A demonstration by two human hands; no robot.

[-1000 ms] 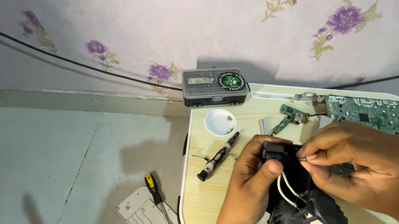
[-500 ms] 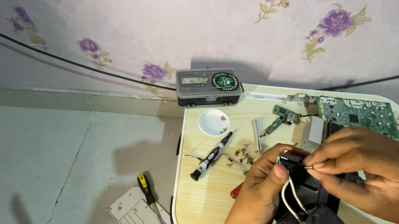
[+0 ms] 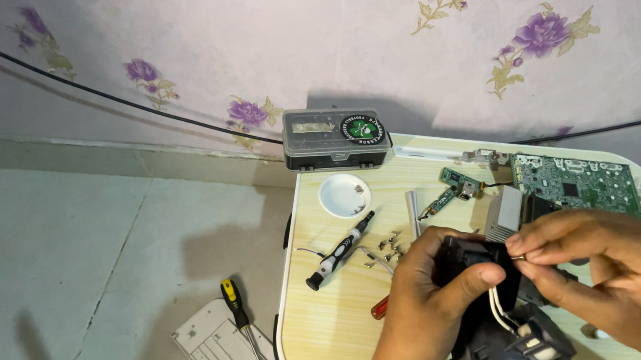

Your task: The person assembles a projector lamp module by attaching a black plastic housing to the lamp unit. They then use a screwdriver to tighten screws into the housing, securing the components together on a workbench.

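My left hand [image 3: 431,295] grips the upper part of a black plastic assembly [image 3: 496,336] held over a small light wooden table [image 3: 334,330]. Two white wires [image 3: 500,316] run down from the top of the assembly to its lower part. My right hand [image 3: 609,272] pinches something small at the top of those wires, with thumb and forefinger closed beside my left thumb. The lower end of the assembly is cut off by the frame edge.
On the table lie a green circuit board [image 3: 584,185], a smaller green board [image 3: 457,185], a black-and-silver precision screwdriver [image 3: 340,251], loose screws [image 3: 388,246] and a white dish [image 3: 344,195]. A dark bit case [image 3: 335,137] stands by the wall. A yellow-handled screwdriver [image 3: 233,303] and white cover panel [image 3: 215,352] lie on the floor.
The view has shifted slightly, so the table sits a little lower-left. Both hands stay on the black assembly; the right fingers have closed in at the top of the white wires.
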